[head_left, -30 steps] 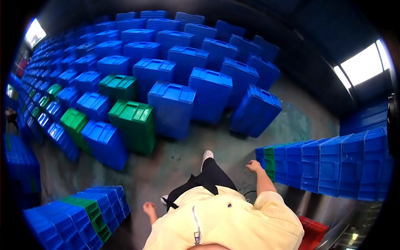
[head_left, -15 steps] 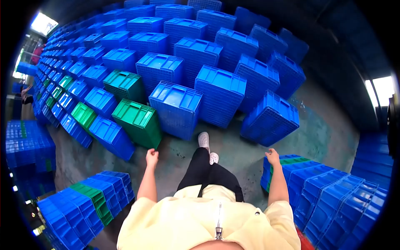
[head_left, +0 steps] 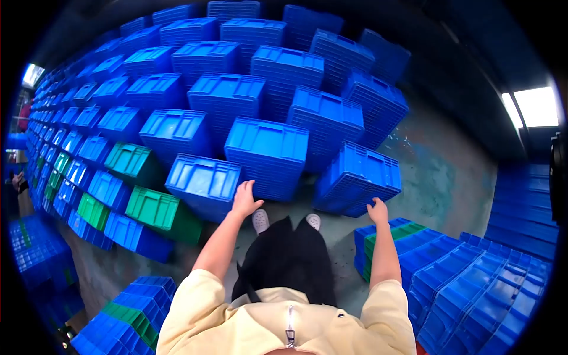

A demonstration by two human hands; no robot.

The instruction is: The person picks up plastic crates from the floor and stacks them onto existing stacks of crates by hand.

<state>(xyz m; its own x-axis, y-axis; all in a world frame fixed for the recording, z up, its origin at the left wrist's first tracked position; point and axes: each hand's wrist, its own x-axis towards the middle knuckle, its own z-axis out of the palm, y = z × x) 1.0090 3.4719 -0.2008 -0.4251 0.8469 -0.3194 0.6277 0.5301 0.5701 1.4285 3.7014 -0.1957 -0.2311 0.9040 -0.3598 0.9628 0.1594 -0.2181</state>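
Observation:
My left hand [head_left: 244, 199] reaches forward with its fingers apart and holds nothing. Its fingertips overlap the lower side of a tall blue crate stack [head_left: 266, 142] in this view, close to the corner of a blue crate stack [head_left: 204, 177] on its left. Farther right, my right hand [head_left: 377, 211] is also open, with loosely bent fingers. It is nearest the front lower corner of another blue crate stack [head_left: 358, 174], its fingertips right at the edge. Both forearms stretch out in front of my body, and my shoes show on the floor between them.
Rows of blue crate stacks fill the front and left, with green crates [head_left: 152, 207] among them. Close on my right stands a long crate row [head_left: 438, 266] with a green band; another row [head_left: 127, 313] is at lower left. Grey floor [head_left: 441, 168] shows at right.
I have come closer to the stacks, which now appear larger and shifted. My left hand has moved forward and right, its fingers spreading; my right hand has moved slightly forward.

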